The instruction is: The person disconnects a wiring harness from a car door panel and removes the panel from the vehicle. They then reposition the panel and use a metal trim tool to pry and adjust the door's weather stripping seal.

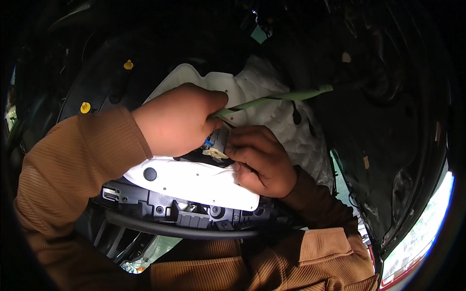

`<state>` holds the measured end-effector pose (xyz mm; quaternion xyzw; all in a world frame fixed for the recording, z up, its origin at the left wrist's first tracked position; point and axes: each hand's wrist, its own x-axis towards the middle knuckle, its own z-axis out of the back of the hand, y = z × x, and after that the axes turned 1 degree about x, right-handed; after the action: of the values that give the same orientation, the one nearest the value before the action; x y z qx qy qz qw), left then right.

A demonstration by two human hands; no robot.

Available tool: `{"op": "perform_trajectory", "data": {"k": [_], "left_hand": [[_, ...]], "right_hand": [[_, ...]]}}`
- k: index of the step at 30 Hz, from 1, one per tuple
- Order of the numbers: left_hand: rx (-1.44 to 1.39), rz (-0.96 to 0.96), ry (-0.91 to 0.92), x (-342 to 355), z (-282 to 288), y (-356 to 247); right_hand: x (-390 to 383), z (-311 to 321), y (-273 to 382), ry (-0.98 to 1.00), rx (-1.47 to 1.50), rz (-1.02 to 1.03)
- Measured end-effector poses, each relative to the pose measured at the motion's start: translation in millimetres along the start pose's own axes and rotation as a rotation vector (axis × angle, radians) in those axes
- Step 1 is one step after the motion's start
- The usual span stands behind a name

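My left hand [179, 119] is closed on one end of a green-wrapped wiring harness [276, 98], whose strip runs off to the right past my fingers. Just below it, the fingers of my right hand [262, 157] pinch the side of a dark grey connector-like part [221, 139]. A beige piece [215, 153] sits at that part's lower end, and a small blue bit shows beside it. Both lie over an opening in a white padded sheet [194, 180]. My left fingertips and the harness end are partly hidden behind the hand.
The sheet covers the back of a black trim panel [170, 228], likely a car door panel, with ribs and screw points along its near edge. Two yellow clips [128, 64] stand up at the far left. Crumpled white padding [306, 140] lies right of my hands.
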<state>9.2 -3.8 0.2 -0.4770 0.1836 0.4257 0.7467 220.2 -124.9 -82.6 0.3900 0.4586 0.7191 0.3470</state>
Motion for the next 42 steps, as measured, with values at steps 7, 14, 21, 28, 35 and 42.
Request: {"op": "perform_trajectory", "data": {"k": [7,14,21,28,35,42], "left_hand": [[0.184,-0.073,0.036,-8.4,3.9,-9.1],[0.135,-0.163,-0.026,-7.2,3.2,-4.0],[-0.028,-0.021,0.034,-8.2,10.7,-9.1],[-0.167,0.176,0.129,-12.6,15.8,-12.9],[-0.200,0.059,0.083,-11.4,12.5,-12.9],[-0.229,0.035,0.053,-10.0,14.6,-14.7]], "right_hand": [[3.7,0.5,-0.8,-0.012,0.005,0.001],[6.9,3.1,-5.6,-0.038,0.029,0.018],[9.8,8.5,-2.7,0.032,0.122,-0.155],[30.9,0.0,-0.8,0.096,0.024,-0.207],[34.0,-3.8,-5.7,0.205,0.017,-0.362],[20.6,-7.5,-14.2,-0.009,0.036,-0.277]]}}
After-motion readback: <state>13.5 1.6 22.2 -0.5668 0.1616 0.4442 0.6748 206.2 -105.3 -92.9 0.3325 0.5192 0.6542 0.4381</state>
